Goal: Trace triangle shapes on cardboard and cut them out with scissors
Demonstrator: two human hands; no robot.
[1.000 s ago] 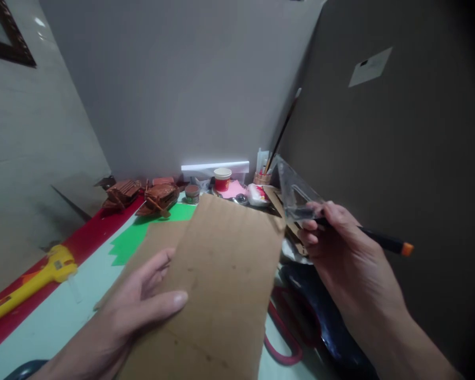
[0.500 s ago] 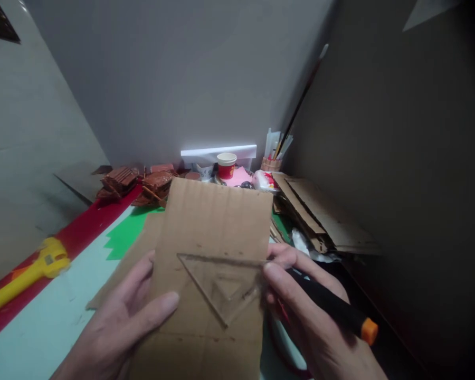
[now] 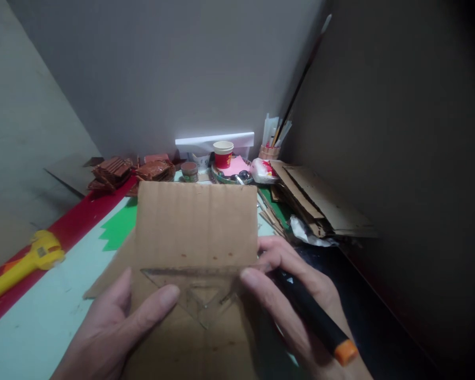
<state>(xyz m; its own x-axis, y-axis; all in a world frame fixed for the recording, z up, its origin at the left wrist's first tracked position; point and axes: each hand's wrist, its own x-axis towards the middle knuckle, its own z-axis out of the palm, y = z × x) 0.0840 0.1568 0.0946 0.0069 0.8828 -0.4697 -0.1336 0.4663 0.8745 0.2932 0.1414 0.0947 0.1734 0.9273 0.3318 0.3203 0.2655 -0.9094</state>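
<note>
Clear plastic set square (image 3: 201, 296) lies flat on brown cardboard (image 3: 198, 221) at the near edge of the surface (image 3: 39, 327); its long side runs left to right, its tip points toward the person; left hand (image 3: 114, 327) grasps the cardboard; right hand (image 3: 293, 301) grips a pen (image 3: 316, 327), its fingertips on the square.

Set square (image 3: 200, 295) lower on cardboard (image 3: 196, 227)

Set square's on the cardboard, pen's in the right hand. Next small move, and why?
Probably press the left hand thumb onto the set square, freeing the right hand to bring the pen to its top edge. The square lies on the cardboard, but the right hand pinches its corner with the pen tucked back.
</note>
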